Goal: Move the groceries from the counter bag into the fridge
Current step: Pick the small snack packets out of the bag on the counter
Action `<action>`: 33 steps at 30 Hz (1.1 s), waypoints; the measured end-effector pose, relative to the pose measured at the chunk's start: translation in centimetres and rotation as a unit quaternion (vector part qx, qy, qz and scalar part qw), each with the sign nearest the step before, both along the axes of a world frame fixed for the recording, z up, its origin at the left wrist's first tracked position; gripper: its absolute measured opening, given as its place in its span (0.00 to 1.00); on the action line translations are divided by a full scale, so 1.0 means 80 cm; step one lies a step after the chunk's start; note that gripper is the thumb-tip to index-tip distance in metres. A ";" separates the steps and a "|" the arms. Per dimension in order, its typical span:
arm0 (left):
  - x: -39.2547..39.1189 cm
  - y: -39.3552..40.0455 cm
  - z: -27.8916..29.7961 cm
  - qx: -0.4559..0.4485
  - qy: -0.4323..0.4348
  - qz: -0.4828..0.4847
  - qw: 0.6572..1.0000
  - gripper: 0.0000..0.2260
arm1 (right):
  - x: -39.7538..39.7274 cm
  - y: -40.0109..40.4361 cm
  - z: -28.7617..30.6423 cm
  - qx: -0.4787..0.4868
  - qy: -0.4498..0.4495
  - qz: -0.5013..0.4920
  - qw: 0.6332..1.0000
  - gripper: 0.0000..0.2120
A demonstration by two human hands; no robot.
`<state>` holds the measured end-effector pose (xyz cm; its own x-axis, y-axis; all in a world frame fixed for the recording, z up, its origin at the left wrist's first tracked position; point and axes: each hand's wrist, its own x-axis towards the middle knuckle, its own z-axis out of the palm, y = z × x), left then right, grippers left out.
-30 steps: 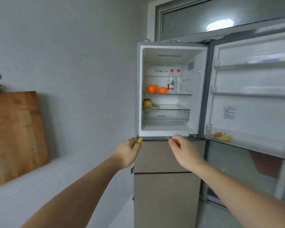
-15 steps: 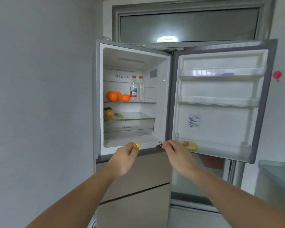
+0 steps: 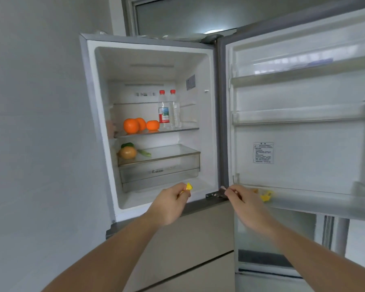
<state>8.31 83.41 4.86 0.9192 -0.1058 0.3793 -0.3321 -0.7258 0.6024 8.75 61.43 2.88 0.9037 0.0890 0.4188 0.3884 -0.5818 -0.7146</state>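
Both arms reach up toward the open fridge (image 3: 211, 114), and each hand carries something small. The left hand (image 3: 169, 204) is curled, pinching a little yellow item (image 3: 189, 186) that pokes out past its thumb; the right hand (image 3: 243, 202) is curled too, pinching a thin, pale sliver (image 3: 223, 188) too small to identify. Each piece is likely held at the fingertips because it is tiny, ready to be set down, not tossed. Just beyond the right hand runs the lowest door bin (image 3: 325, 202), already holding small yellow and orange pieces (image 3: 264, 196), so that bin looks like the goal for these too. Up beyond the left hand, three oranges (image 3: 138, 124) and two bottles (image 3: 168, 109) stand on a glass shelf (image 3: 183, 130), with an onion (image 3: 127, 152) on the crisper cover below. Left of the left arm is a plain grey wall (image 3: 34, 123); a window (image 3: 188, 15) sits above the fridge, and the counter bag is out of view
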 end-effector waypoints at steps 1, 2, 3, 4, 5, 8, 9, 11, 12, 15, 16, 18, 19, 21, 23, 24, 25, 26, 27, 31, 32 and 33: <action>0.013 -0.011 -0.002 -0.005 0.005 -0.013 1.000 0.11 | 0.010 -0.008 -0.004 0.002 0.000 -0.005 1.000 0.12; 0.027 -0.021 -0.005 -0.009 0.012 -0.027 1.000 0.11 | 0.019 -0.017 -0.009 0.001 0.004 -0.010 1.000 0.12; 0.040 -0.032 -0.009 -0.010 0.016 -0.038 0.999 0.11 | 0.028 -0.025 -0.014 0.001 0.009 -0.014 1.000 0.12; 0.055 -0.043 -0.012 -0.010 0.018 -0.048 0.999 0.10 | 0.036 -0.033 -0.018 0.000 0.013 -0.019 1.000 0.12; 0.069 -0.054 -0.016 -0.012 0.019 -0.056 0.998 0.10 | 0.044 -0.041 -0.022 0.002 0.017 -0.022 1.000 0.13; 0.111 -0.084 -0.026 -0.015 0.033 -0.092 0.995 0.11 | 0.062 -0.066 -0.027 -0.003 0.041 -0.043 0.998 0.13; 0.125 -0.093 -0.028 -0.013 0.037 -0.106 0.994 0.11 | 0.067 -0.075 -0.028 -0.008 0.050 -0.053 0.997 0.13; 0.151 -0.112 -0.027 -0.006 0.035 -0.138 0.990 0.12 | 0.071 -0.094 -0.026 -0.023 0.067 -0.089 0.994 0.14; 0.163 -0.120 -0.025 -0.002 0.034 -0.159 0.987 0.12 | 0.074 -0.103 -0.023 -0.027 0.071 -0.112 0.991 0.15; 0.201 -0.143 -0.017 -0.021 0.041 -0.223 0.974 0.12 | 0.088 -0.129 -0.012 -0.015 0.079 -0.177 0.981 0.13; 0.214 -0.151 -0.017 -0.032 0.045 -0.235 0.970 0.12 | 0.092 -0.135 -0.010 -0.012 0.081 -0.197 0.977 0.13; 0.237 -0.164 -0.017 -0.041 0.047 -0.247 0.967 0.13 | 0.100 -0.147 -0.008 -0.005 0.085 -0.233 0.969 0.13; 0.247 -0.171 -0.017 -0.042 0.046 -0.251 0.966 0.13 | 0.104 -0.153 -0.008 -0.001 0.085 -0.246 0.965 0.13; 0.263 -0.184 -0.018 -0.055 0.048 -0.257 0.964 0.14 | 0.110 -0.164 -0.007 0.007 0.081 -0.266 0.961 0.12; 0.280 -0.197 -0.017 -0.062 0.051 -0.269 0.960 0.13 | 0.122 -0.175 -0.004 0.012 0.075 -0.282 0.956 0.11; 0.290 -0.206 -0.017 -0.060 0.053 -0.275 0.958 0.14 | 0.129 -0.181 -0.002 0.011 0.072 -0.290 0.954 0.11; 0.299 -0.216 -0.015 -0.056 0.056 -0.279 0.957 0.13 | 0.138 -0.187 0.000 0.011 0.066 -0.296 0.953 0.11; 0.307 -0.226 -0.014 -0.062 0.072 -0.283 0.954 0.13 | 0.147 -0.193 0.002 0.012 0.060 -0.301 0.952 0.10; 0.313 -0.236 -0.012 -0.079 0.095 -0.289 0.949 0.13 | 0.158 -0.199 0.004 0.017 0.054 -0.299 0.952 0.10; 0.329 -0.276 -0.015 -0.106 0.182 -0.289 0.934 0.12 | 0.195 -0.220 0.008 0.082 0.047 -0.272 0.958 0.09; 0.331 -0.285 -0.018 -0.108 0.197 -0.291 0.930 0.09 | 0.203 -0.226 0.005 0.094 0.052 -0.267 0.958 0.08; 0.331 -0.294 -0.019 -0.106 0.207 -0.291 0.928 0.08 | 0.211 -0.233 0.002 0.106 0.060 -0.259 0.958 0.07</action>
